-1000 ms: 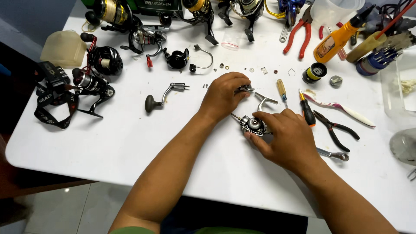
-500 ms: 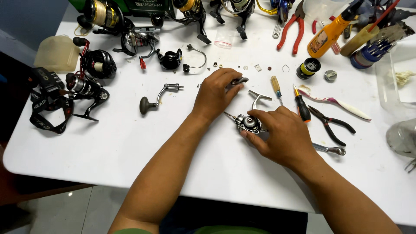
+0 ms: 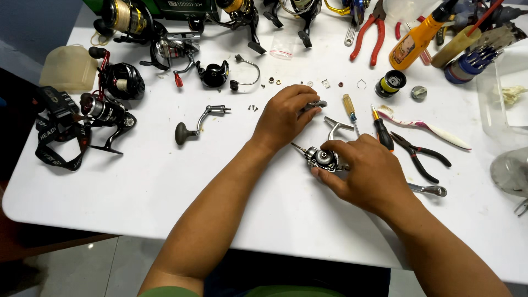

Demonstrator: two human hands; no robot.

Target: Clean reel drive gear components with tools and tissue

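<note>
While our right hand (image 3: 368, 168) lies on the white table (image 3: 137, 187), its grip is closed around the small silver reel body (image 3: 322, 158), which sits just below the middle of the table. Up and left of the reel body, our left hand (image 3: 286, 113) rests with its fingers curled on a small dark metal part (image 3: 318, 104); we cannot tell whether they actually pinch it. Left of the reel body, past our left forearm, the table runs bare down to its near edge, and a crank handle (image 3: 190, 125) lies alone there. Right of the reel body lie a black screwdriver (image 3: 381, 131) and black pliers (image 3: 421, 157). Far above and right of it, at the back edge, stands an orange bottle (image 3: 415, 38) with a printed label. Far above and left, a dark green box (image 3: 176, 5) meets the back edge.
</note>
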